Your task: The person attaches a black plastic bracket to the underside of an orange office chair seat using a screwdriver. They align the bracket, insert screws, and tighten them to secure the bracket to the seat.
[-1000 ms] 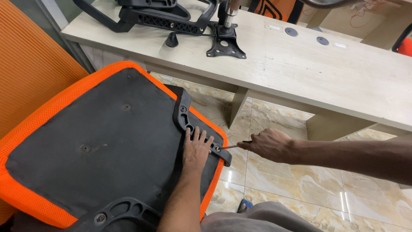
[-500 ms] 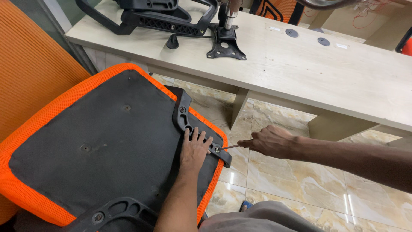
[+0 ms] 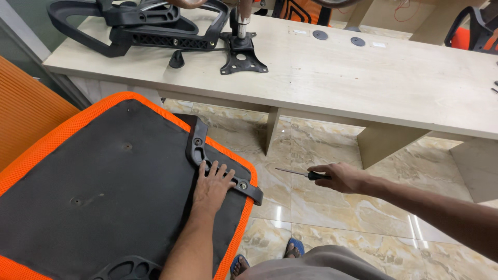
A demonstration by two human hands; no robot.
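Observation:
An upturned chair seat [image 3: 104, 181] with a black underside and orange mesh rim lies before me. A black plastic armrest bracket [image 3: 199, 145] runs along its right edge, with screws in it. My left hand [image 3: 211, 187] presses flat on the bracket and seat, fingers spread. My right hand [image 3: 342, 177] is to the right, away from the seat, closed around a screwdriver [image 3: 298, 173] whose thin shaft points left toward the bracket without touching it.
A long pale wooden table [image 3: 363, 78] stands beyond, carrying black chair parts [image 3: 145, 31] and a metal seat mechanism [image 3: 241, 52]. Marble floor tiles [image 3: 321, 218] lie below. An orange mesh backrest [image 3: 26, 129] is at left. Sandalled feet [image 3: 293, 249] show at the bottom.
My right hand has pulled the screwdriver back to the right, off the bracket's end screw. The left hand stays pressed on the bracket.

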